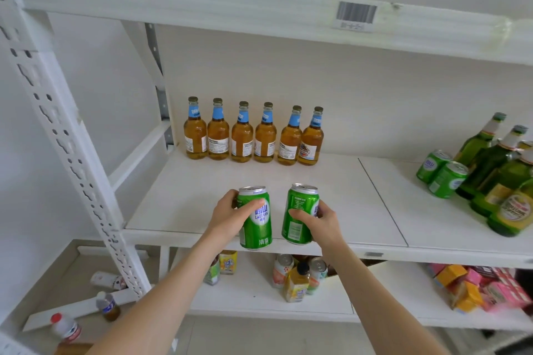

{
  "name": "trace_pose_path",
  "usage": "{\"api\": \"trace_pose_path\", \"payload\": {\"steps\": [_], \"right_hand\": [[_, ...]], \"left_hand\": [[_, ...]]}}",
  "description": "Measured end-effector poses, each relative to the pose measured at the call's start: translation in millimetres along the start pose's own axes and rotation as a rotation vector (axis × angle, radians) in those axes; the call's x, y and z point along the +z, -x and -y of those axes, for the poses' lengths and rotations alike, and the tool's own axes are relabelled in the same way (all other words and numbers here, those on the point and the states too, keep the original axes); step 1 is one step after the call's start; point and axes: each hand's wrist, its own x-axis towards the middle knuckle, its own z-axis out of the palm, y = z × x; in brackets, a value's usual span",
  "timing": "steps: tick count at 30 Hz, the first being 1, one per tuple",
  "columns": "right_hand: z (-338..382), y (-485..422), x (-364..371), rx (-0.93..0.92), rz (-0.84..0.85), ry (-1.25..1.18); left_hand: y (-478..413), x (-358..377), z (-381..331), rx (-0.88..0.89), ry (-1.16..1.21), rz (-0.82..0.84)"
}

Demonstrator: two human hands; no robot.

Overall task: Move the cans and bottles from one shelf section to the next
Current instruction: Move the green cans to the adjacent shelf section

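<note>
My left hand [227, 215] grips a green can [256, 228] and my right hand [320, 220] grips a second green can [298, 210]. Both cans are upright, side by side over the front edge of the left shelf section [184, 199]. At the back of that section stand several amber bottles with blue neck labels [253, 134] in a row. On the right section [427, 216], two more green cans [441, 174] stand beside several green glass bottles [496, 176].
A seam [380, 196] divides the two shelf sections. A perforated white upright [66, 135] stands at the left. The shelf below holds drink cartons, cans and a yellow bottle [297, 282], with pink and orange boxes [478, 288] at the right. Bottles lie on the floor at the lower left [106, 279].
</note>
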Motion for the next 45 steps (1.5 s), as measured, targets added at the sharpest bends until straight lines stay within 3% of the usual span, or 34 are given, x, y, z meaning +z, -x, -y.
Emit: {"api": "trace_pose_path", "payload": {"steps": [8, 27, 39, 45], "right_hand": [[-12.3, 8.5, -73.9, -0.014, -0.023, 0.011], [-26.4, -63.3, -269.8, -0.003, -0.09, -0.029], [-40.4, -82.1, -420.9, 0.004, -0.017, 0.01], [-45.7, -93.6, -460.5, -0.008, -0.008, 0.02]], "left_hand": [[16.2, 75.1, -5.4, -0.007, -0.021, 0.053], [-47.4, 268.8, -26.9, 0.014, -0.069, 0.132], [-22.3, 417.4, -41.4, -0.005, -0.102, -0.016], [-11.6, 464.4, -49.0, -0.002, -0.15, -0.051]]}}
